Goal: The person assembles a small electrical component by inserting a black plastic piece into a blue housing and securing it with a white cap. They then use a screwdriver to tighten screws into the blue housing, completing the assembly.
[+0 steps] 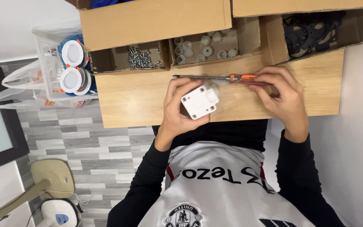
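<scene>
My left hand grips a small white square plastic part with a round boss on its face, held just above the near edge of the wooden tabletop. My right hand holds a screwdriver by its clear handle with an orange band. The metal shaft lies flat and points left, just beyond the white part.
Open cardboard boxes line the table's far edge: one with several screws, one with white plastic caps, one with black ring gaskets. A white basket of round white fittings stands at the left, above the grey plank floor.
</scene>
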